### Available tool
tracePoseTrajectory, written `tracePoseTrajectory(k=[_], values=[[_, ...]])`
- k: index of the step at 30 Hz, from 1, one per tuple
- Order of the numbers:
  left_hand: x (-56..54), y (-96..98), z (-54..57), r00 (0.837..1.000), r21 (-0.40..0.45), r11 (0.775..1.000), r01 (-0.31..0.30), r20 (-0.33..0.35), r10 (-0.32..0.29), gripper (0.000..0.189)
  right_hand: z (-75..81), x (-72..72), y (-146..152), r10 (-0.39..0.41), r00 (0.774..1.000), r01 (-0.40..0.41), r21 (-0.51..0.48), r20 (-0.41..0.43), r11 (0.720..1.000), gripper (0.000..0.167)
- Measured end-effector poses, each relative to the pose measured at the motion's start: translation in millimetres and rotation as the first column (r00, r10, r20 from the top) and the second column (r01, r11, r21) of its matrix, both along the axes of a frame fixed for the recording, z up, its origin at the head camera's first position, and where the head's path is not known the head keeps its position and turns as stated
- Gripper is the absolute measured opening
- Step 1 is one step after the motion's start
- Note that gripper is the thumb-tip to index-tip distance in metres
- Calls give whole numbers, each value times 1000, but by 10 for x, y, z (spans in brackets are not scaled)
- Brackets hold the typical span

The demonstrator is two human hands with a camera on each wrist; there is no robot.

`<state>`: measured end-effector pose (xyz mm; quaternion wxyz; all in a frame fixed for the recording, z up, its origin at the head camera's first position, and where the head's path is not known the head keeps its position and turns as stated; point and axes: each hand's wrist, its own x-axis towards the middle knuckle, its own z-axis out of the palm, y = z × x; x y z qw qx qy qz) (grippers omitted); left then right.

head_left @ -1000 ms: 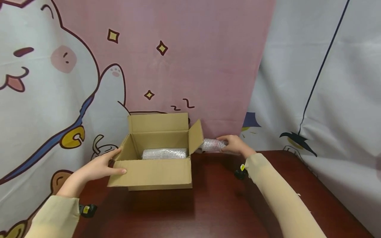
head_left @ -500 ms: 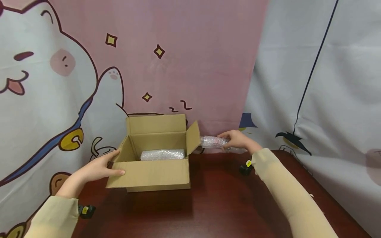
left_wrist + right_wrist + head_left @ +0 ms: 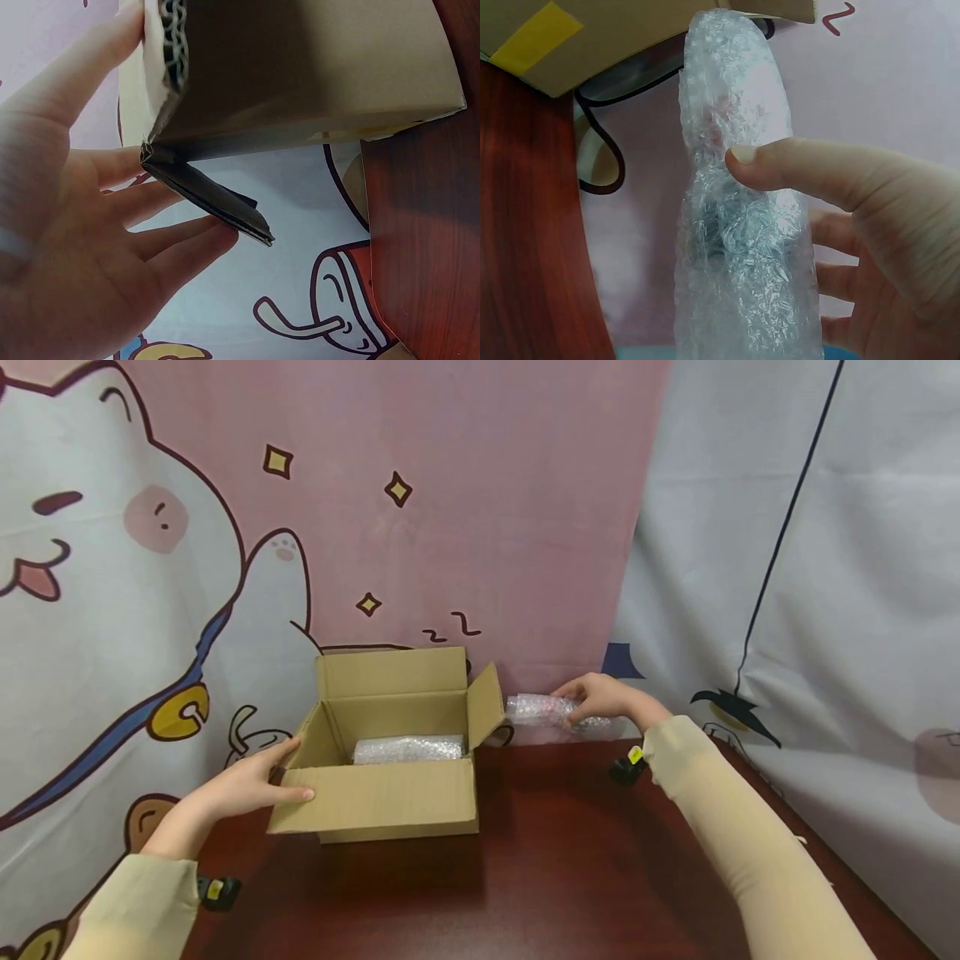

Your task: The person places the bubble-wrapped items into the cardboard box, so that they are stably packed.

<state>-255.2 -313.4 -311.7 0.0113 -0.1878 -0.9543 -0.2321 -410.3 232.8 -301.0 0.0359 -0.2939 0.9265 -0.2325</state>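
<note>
An open cardboard box [image 3: 397,797] stands on the dark red table. My left hand [image 3: 243,785] holds its front left corner. The thumb lies on the front flap and the fingers reach along the left side flap [image 3: 210,199]. Inside the box lies a bubble-wrapped roll [image 3: 408,749]. Beyond the box's right flap, my right hand [image 3: 603,700] grips a second bubble-wrapped roll [image 3: 735,247] between thumb and fingers, raised off the table. In the right wrist view something reddish and something dark show faintly through its wrap; what they are I cannot tell.
The table top [image 3: 570,860] extends in front and to the right of the box. A printed cloth backdrop [image 3: 525,510] hangs close behind it, and a pale cloth [image 3: 825,568] hangs along the right side. The box's right flap [image 3: 486,706] sticks up and outward.
My right hand has moved slightly right and up, carrying the bubble-wrapped roll, and more of the roll shows past the right flap. My left hand keeps its hold on the box.
</note>
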Motion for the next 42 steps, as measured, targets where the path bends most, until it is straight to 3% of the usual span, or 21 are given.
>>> tracePoseTrajectory(k=[10, 23, 31, 42], values=[[-5, -9, -7, 1000, 14, 1000, 8, 8, -8, 99, 259, -17, 45, -31, 999, 31, 36, -8, 999, 48], [1, 3, 6, 1000, -3, 1000, 1, -12, -1, 98, 653, -28, 46, -30, 999, 30, -5, 27, 1000, 50], [4, 13, 19, 1000, 17, 1000, 12, 5, -12, 99, 898, -4, 29, -47, 999, 47, 8, -4, 999, 51], [4, -2, -2, 1000, 23, 1000, 9, 14, -10, 98, 1211, 69, -213, -33, 999, 33, -36, -9, 999, 51]])
